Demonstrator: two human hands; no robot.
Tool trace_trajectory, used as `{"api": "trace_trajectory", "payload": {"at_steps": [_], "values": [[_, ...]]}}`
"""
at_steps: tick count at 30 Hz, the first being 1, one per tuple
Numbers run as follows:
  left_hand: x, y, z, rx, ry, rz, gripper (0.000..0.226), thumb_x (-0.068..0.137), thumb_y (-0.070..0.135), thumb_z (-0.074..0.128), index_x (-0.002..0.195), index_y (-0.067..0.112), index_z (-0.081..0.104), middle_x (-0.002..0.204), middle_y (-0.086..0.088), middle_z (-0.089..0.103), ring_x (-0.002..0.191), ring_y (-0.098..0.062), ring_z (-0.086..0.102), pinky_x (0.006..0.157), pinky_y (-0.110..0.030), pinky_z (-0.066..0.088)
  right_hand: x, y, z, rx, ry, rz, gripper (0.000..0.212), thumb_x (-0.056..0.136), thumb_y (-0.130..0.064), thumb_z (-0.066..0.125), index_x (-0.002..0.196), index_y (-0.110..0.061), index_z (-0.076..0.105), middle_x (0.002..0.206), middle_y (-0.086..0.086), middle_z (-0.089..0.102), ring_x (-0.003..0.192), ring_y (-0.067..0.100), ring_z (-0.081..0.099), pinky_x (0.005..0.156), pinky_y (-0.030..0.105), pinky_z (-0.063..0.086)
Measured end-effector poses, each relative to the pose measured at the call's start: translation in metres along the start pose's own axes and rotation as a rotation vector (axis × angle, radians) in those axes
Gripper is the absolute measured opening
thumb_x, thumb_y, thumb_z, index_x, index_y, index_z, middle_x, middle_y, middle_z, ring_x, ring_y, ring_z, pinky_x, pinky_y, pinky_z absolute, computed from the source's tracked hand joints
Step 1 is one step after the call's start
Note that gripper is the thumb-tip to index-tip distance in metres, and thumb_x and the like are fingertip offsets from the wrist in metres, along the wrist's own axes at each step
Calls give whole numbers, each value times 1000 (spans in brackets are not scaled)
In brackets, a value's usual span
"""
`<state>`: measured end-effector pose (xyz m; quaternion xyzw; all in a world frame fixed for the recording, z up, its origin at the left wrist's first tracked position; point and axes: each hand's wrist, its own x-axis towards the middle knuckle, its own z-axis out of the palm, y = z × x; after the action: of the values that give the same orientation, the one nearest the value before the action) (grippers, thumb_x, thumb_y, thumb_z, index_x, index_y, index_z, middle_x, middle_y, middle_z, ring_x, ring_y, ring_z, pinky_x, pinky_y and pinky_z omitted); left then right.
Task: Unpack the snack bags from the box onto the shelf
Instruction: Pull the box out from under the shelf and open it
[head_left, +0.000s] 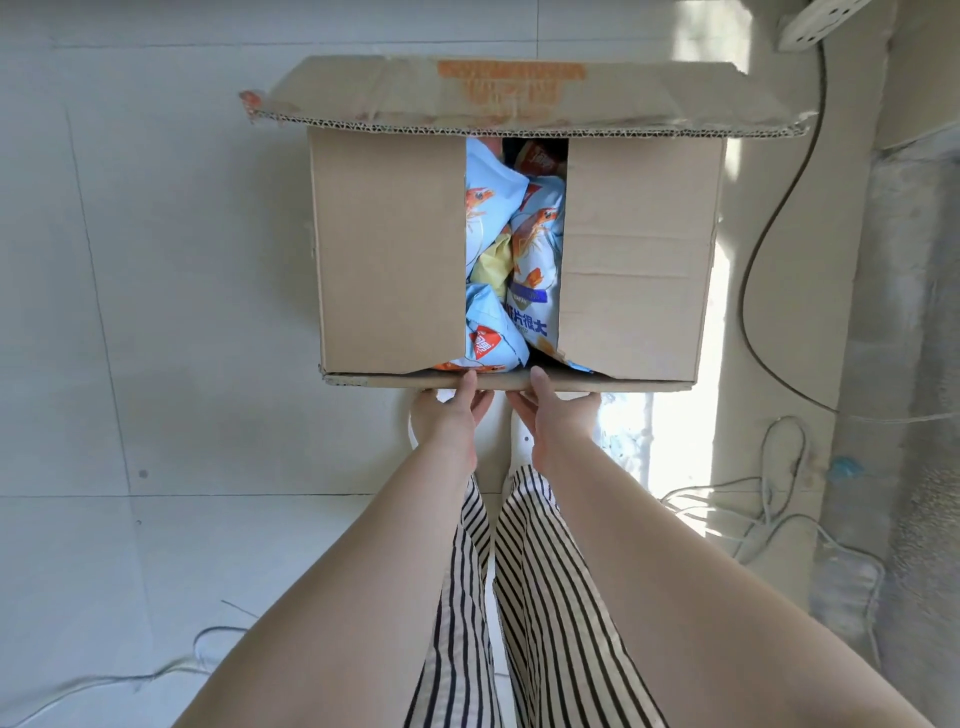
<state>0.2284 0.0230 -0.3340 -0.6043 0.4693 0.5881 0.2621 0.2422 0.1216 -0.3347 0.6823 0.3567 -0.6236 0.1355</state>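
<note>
snack bags (511, 249) — half-hidden under flaps (389, 249)

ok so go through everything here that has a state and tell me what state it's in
cardboard box: on the floor, side flaps partly shut, gap down the middle
far flap: folded open
near flap: folded down, gripped by both hands
snack bags: inside the box, sealed
left hand: gripping near flap
right hand: gripping near flap

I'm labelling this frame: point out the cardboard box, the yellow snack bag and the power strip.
cardboard box (387, 254): head view, left top flap.
yellow snack bag (493, 262): head view, visible middle.
power strip (823, 18): head view, white body.
</note>
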Motion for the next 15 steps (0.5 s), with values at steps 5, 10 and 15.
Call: {"api": "trace_trajectory", "payload": {"at_steps": [5,10,15], "values": [[-44,10,-6,259,-63,-112,38,90,39,64,109,6,65,101,-6,73,73,-14,68,53,-15,51,-39,-14,-21,-325,-77,174,44,89,-34,71,110,4,61,86,13,74,79,25,74,86,38,58],[-68,77,-9,315,25,554,56,83,35,72,125,13,44,117,-7,60,94,-11,61,71,-10,44,-72,-96,-24,-446,-3,-245,57,87,-37,72,130,-8,48,105,12,68,74,19,65,63,29,58],[-16,187,8,291,-46,861,107,78,37,78,152,16,3,156,-9,13,142,-23,29,112,-29,34,-50,-200,20,-444,-55,-708,103,79,-46,78,153,-18,12,147,3,38,130,15,44,105,31,38]]}}
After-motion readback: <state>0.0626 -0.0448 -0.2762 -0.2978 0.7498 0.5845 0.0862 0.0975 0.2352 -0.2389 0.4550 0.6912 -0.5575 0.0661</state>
